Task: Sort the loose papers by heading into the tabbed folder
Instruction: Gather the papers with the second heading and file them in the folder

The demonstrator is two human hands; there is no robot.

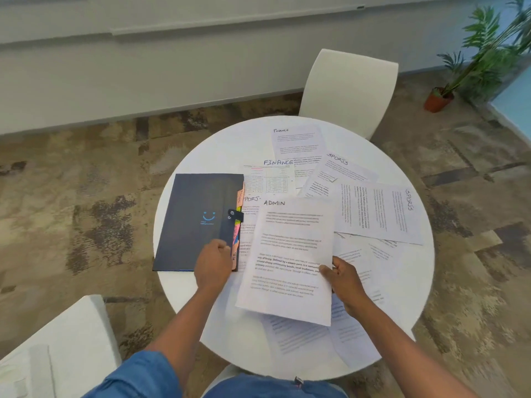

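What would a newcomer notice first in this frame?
Probably the ADMIN sheet held up at centre by the right hand. Next, the dark closed folder at the table's left, with coloured tabs along its right edge, where the left hand rests. FINANCE and SPORTS papers lie scattered beyond.

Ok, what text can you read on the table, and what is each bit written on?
"ADMIN": sheet in the right hand
"FINANCE": table sheet
"FINANCE": far sheet
"SPORTS": angled sheet
"SPORTS": sideways sheet
"PORT": half-hidden sheet
Folder tabs, logo wording, body print: too small or blurred.
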